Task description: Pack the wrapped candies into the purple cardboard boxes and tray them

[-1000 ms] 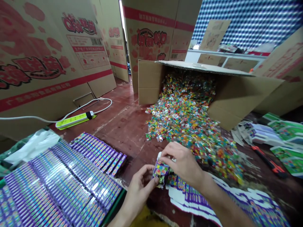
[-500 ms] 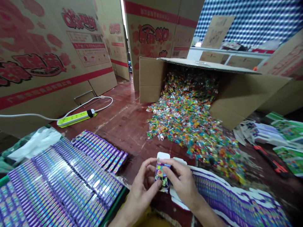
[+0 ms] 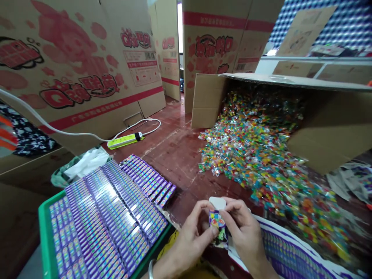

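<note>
At the desk's (image 3: 174, 155) near edge, left, a tray (image 3: 43, 232) holds small cartons (image 3: 116, 217); a short row (image 3: 148, 180) lies beside them. Behind these, a power strip (image 3: 123, 140). Right, candy packets (image 3: 255, 155) spill from a box (image 3: 328, 131); before them, a carton line (image 3: 290, 252).

Packing workshop, we judge | bench (image 3: 181, 157): tall printed cartons (image 3: 216, 64) toward far edge | tipped carton (image 3: 207, 101) spilling clear bags (image 3: 258, 145) of colourful pieces | green tray (image 3: 45, 236) of ranked purple boxes (image 3: 114, 217) by near edge
</note>
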Demonstrator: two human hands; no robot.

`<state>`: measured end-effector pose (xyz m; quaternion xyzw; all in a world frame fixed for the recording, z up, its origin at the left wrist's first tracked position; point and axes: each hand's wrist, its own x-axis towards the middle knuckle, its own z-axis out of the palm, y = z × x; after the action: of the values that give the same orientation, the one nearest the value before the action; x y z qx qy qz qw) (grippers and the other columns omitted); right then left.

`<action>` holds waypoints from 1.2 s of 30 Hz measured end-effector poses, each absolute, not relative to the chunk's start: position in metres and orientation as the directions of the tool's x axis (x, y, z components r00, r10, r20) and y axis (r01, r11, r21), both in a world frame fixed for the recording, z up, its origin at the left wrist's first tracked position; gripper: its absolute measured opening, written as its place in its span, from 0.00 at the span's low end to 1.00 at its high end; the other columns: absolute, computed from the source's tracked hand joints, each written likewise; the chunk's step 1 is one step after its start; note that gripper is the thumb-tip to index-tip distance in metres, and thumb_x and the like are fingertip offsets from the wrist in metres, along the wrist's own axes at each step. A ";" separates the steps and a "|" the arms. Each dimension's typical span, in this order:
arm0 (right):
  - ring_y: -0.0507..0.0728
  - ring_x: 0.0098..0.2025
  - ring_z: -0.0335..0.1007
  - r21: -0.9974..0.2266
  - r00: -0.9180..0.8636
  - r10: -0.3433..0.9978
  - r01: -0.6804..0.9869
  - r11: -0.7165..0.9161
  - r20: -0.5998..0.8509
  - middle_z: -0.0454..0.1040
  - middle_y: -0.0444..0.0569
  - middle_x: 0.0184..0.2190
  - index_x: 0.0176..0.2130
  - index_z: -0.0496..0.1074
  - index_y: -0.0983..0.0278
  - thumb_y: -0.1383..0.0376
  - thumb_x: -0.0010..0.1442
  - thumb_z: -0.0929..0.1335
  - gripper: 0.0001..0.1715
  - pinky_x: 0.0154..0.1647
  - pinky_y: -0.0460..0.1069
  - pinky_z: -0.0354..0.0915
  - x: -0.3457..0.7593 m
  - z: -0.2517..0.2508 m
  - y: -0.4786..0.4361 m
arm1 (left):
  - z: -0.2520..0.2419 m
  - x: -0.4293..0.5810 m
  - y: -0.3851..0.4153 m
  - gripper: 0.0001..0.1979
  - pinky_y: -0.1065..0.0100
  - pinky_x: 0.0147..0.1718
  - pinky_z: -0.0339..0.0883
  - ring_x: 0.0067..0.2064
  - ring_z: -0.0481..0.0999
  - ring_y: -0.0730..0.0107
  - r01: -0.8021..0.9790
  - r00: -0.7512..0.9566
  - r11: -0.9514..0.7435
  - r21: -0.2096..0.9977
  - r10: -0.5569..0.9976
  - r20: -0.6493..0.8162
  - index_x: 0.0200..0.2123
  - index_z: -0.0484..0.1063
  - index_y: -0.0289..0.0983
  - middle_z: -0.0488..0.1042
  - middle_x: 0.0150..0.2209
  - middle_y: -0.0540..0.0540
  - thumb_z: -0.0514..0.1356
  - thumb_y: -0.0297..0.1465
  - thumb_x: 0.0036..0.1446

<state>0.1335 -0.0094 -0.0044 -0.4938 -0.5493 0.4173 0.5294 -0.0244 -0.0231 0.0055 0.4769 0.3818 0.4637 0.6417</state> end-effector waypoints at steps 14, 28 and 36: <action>0.55 0.32 0.72 -0.983 -0.200 0.962 0.054 -0.178 -0.185 0.75 0.44 0.28 0.33 0.72 0.64 0.56 0.53 0.76 0.16 0.33 0.47 0.67 0.139 0.024 0.017 | -0.008 -0.036 -0.025 0.24 0.68 0.39 0.66 0.41 0.74 0.67 -0.214 0.267 0.121 0.969 0.962 -0.061 0.59 0.58 0.44 0.73 0.45 0.44 0.61 0.32 0.62; 0.60 0.51 0.70 -0.936 -0.337 0.941 0.322 0.140 0.025 0.73 0.50 0.51 0.49 0.73 0.59 0.58 0.53 0.75 0.24 0.50 0.52 0.68 0.144 0.029 0.000 | -0.002 -0.043 -0.017 0.19 0.66 0.45 0.67 0.47 0.73 0.60 -0.238 0.242 0.150 0.960 0.966 -0.091 0.54 0.68 0.42 0.75 0.45 0.45 0.62 0.33 0.60; 0.62 0.60 0.62 -0.718 -0.455 0.867 0.533 0.447 0.202 0.66 0.53 0.58 0.60 0.60 0.60 0.63 0.46 0.77 0.46 0.63 0.56 0.59 0.139 0.027 0.004 | 0.003 -0.048 -0.006 0.20 0.64 0.52 0.66 0.52 0.73 0.60 -0.298 0.221 0.150 0.943 0.971 -0.085 0.55 0.66 0.40 0.75 0.50 0.42 0.62 0.32 0.60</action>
<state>0.1391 0.0035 0.0275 -0.4370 -0.8011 0.2925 0.2857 -0.0483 -0.0057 0.0026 0.4326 0.3894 0.4876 0.6508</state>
